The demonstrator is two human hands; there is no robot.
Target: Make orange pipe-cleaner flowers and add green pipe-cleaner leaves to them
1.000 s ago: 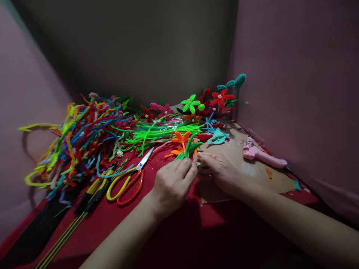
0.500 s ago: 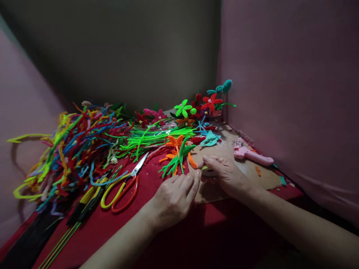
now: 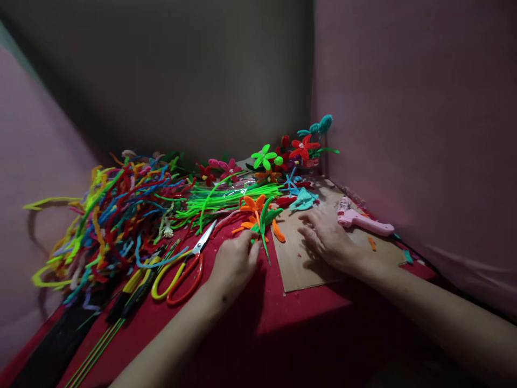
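My left hand (image 3: pixel 233 264) lies on the red cloth (image 3: pixel 291 328) with its fingers curled and pinched on the lower ends of a few green pipe cleaners (image 3: pixel 262 218). These are bunched with an orange pipe-cleaner flower (image 3: pixel 252 205). My right hand (image 3: pixel 329 241) rests flat on a cardboard sheet (image 3: pixel 307 272), fingers stretched out and holding nothing. Its fingertips lie a little short of a teal pipe-cleaner piece (image 3: pixel 302 200).
A big tangle of coloured pipe cleaners (image 3: pixel 109 215) fills the left side, with a neon green bundle (image 3: pixel 226 195) behind my hands. Yellow-and-red scissors (image 3: pixel 181 269) lie left of my left hand. A pink glue gun (image 3: pixel 363 220) lies at right. Finished flowers (image 3: pixel 264 156) stand at the back corner.
My left hand moved forward and left to the green stems. My right hand let go of a small item, slid forward and flattened on the cardboard.
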